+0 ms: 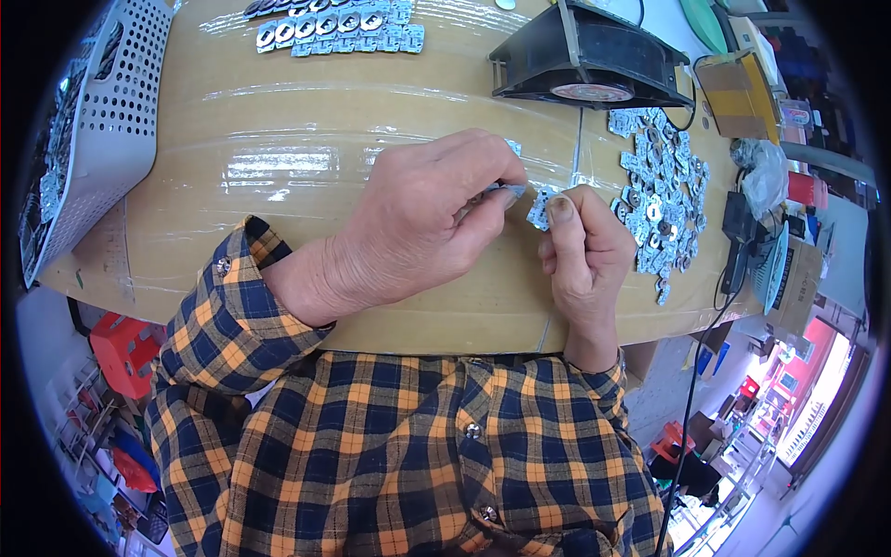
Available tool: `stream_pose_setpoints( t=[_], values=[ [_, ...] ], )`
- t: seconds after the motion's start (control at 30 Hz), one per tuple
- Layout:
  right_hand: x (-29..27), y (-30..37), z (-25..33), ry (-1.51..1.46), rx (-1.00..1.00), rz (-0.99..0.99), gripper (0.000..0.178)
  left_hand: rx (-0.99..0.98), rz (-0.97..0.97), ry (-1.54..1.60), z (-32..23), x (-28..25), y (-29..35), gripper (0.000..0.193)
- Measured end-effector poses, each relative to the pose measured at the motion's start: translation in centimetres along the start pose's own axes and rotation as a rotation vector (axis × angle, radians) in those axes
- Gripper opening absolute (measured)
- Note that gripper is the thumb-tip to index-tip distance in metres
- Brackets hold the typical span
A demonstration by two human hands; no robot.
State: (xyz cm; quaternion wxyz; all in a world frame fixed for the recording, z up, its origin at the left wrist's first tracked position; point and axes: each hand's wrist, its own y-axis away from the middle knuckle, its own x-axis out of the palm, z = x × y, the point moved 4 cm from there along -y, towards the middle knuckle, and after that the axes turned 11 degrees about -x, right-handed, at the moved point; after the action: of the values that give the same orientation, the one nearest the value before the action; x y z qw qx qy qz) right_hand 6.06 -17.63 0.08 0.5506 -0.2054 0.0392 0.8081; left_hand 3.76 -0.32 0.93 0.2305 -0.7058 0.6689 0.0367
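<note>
Over the middle of the table my left hand (422, 213) is closed in a pinch. A thin pale-blue edge of a small part (506, 188) shows between its thumb and forefinger; most of it is hidden. Just to the right, my right hand (591, 249) pinches a small silvery-blue metal plate (538, 212) with holes, its thumb on top and its fingers curled under. The two hands are close together but apart. A bit of another pale-blue piece (513, 147) shows behind the left knuckles. Right of my right hand lies a loose heap of similar small metal parts (659, 200).
Neat rows of metal parts with round discs (339, 32) lie at the far left of the table (278, 111). A black fan (594, 60) stands at the back right. A perforated white basket (121, 121) is at the left edge. A black cable (691, 408) hangs over the right edge.
</note>
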Motion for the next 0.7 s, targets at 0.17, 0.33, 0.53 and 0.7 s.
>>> stream_pose_setpoints(
  t=[0.17, 0.33, 0.53, 0.7],
  values=[
    [0.3, 0.1, 0.0, -0.067, -0.004, 0.021, 0.027, -0.028, 0.062, 0.031, -0.1, 0.1, 0.2, 0.023],
    [0.1, 0.0, -0.1, -0.085, 0.038, -0.032, 0.027, -0.045, 0.122, 0.055, 0.2, 0.5, 0.3, 0.024],
    [-0.5, -0.1, -0.5, 0.033, -0.03, -0.1, 0.027, -0.049, 0.157, 0.049, -0.2, 0.5, 0.5, 0.021],
    [-0.9, 0.2, -1.1, 0.183, -0.095, -0.057, 0.021, -0.23, 0.2, 0.32, 0.7, 0.3, 0.0, 0.018]
  ],
)
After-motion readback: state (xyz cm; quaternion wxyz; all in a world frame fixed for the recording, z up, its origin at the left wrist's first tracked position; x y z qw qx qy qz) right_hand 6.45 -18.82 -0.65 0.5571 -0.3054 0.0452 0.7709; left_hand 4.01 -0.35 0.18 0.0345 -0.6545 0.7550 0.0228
